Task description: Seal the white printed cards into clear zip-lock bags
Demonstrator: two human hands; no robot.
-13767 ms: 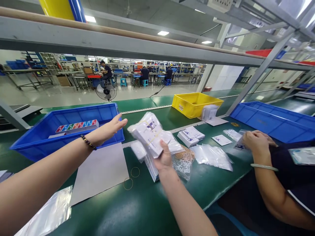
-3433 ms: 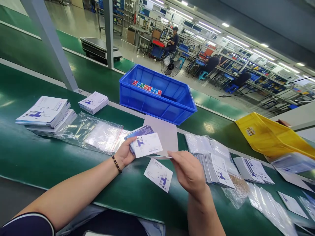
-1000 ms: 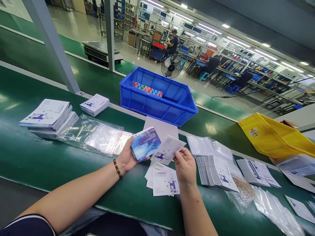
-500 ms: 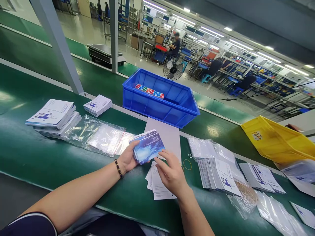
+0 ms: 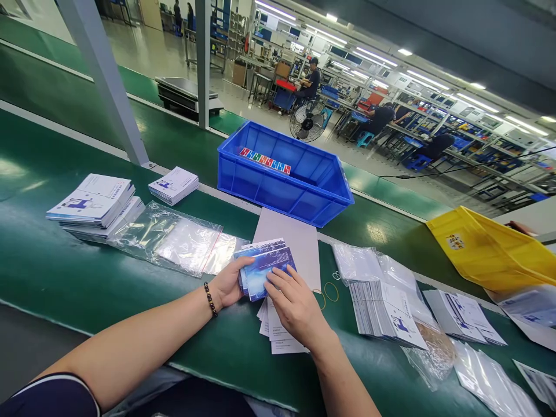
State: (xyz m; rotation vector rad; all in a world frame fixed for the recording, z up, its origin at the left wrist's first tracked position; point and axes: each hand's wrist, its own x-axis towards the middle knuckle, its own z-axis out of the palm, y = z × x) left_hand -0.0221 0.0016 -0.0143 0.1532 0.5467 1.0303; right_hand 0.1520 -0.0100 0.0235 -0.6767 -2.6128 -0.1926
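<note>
- green tabletop [image 5: 208, 341] is looking super smooth and glossy, it's throwing back pale glare
- blue bin [image 5: 282, 194] is showing smooth hard plastic with a soft sheen, and the yellow bin [image 5: 486, 249] is looking like plastic too
- blue cards [image 5: 259, 277] are looking like slick printed paper
- white sheet [image 5: 299, 234] is reading as flat matt paper or card
- clear bag [image 5: 150, 238] is wrinkling and shining, thin plastic for sure
- grey post [image 5: 104, 81] is looking like smooth painted metal
- dark sleeve [image 5: 52, 399] is looking like matt cloth
- bead bracelet [image 5: 211, 300] is glinting, pretty polished
</note>
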